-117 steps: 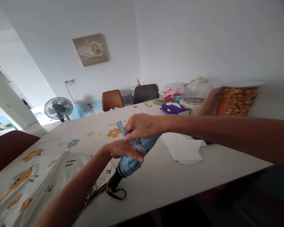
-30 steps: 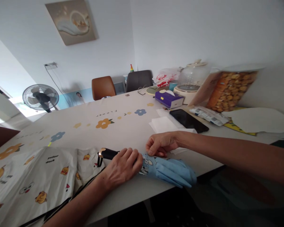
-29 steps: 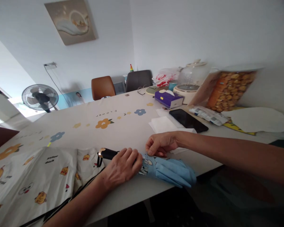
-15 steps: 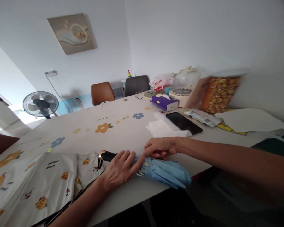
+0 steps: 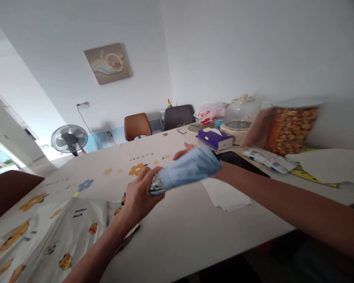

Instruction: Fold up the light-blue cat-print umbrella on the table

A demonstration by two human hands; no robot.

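The left hand [image 5: 144, 189], the nearer one, is wrapped around the left end of the folded blue umbrella [image 5: 184, 171], which is above the bench [image 5: 171, 236], its long axis slanting right and slightly far. The right hand [image 5: 183, 151] is just behind the umbrella, partly hidden, so its grip cannot be told. Farther right stands a purple tissue box [image 5: 214, 140]

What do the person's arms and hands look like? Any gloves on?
No gloves: the left hand and right hand look bare. No sleeves show on the forearms, and no watch or bracelet is visible. Part of the right hand is hidden.
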